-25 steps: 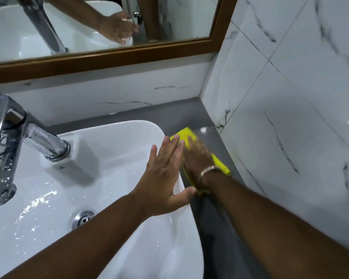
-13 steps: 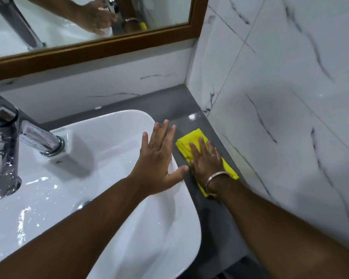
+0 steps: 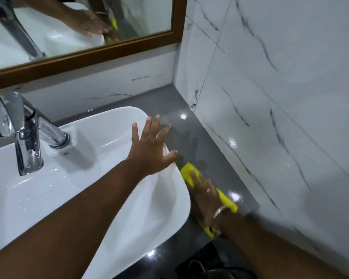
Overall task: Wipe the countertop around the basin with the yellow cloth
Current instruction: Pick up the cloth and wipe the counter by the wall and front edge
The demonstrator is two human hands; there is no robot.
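Grey counter (image 3: 191, 125) strip between basin (image 3: 101, 137) and tiled wall (image 3: 270, 97). Cloth (image 3: 186, 174) has slid back from the far corner to the counter's near edge, beside the basin's right rim. Right hand (image 3: 205, 195) flat on it, pressing, blurred. Left hand (image 3: 151, 150) spread open, bracing on the rim. Far stretch looks done; front edge probably next.

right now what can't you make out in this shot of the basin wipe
- Yellow cloth, head view: mostly covered by the right hand, which is motion-blurred.
- Countertop left of the basin: cut off by the frame edge and hidden behind the faucet.
- Basin drain: hidden under the left hand and its forearm.
- Dark floor items at bottom: too dim to identify.
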